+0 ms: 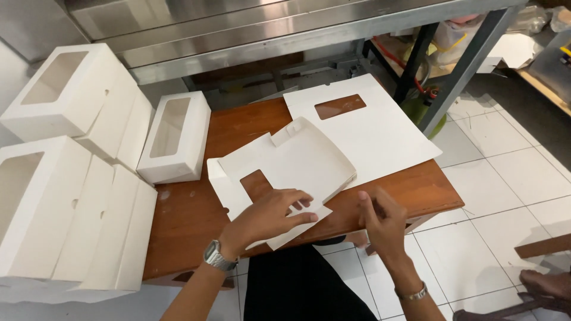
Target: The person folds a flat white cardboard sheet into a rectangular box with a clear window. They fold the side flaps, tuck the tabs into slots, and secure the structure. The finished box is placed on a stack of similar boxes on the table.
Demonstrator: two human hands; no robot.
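A white cardboard box blank with a rectangular window cut-out lies partly folded on the brown wooden table. My left hand, with a wristwatch, presses flat on the blank's near flap, fingers spread. My right hand, wearing a bracelet, hovers at the table's front edge just right of the blank, fingers curled, holding nothing I can see. A second flat blank with a window cut-out lies under and behind the first.
Several assembled white window boxes are stacked at the left and near left. A steel shelf runs along the back. Tiled floor lies to the right, with a person's foot at lower right.
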